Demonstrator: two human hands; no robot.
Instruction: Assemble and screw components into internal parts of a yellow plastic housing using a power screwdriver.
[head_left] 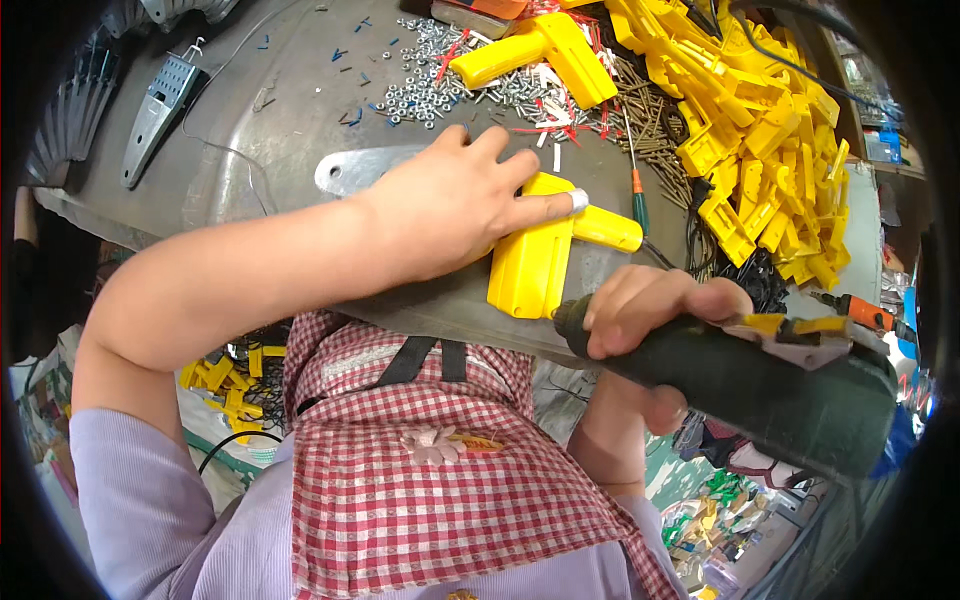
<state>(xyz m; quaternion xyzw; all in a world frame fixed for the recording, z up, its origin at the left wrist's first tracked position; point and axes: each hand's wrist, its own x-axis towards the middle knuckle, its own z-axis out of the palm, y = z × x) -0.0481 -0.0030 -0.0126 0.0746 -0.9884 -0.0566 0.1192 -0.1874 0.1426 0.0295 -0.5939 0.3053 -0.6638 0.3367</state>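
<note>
My left hand (450,205) presses down on a yellow plastic housing (530,265) at the bench's near edge. Its thumb, with a white wrap near the tip, lies across the top of the housing, and the other fingers curl over the far side. From under that hand a flat silver metal plate (345,173) with a rounded, holed end sticks out leftward. My right hand (655,305) grips a dark cylindrical electric screwdriver (780,390) lying slantwise. The tool's nose points at the housing's near right corner; whether its bit touches a screw cannot be seen.
Loose nuts and screws (420,95) lie beyond my left hand, with another yellow housing (540,55) among them. A big heap of yellow parts (775,150) covers the right side. A screwdriver (637,195) lies before it. Finished-looking metal assembly (165,105) rests far left.
</note>
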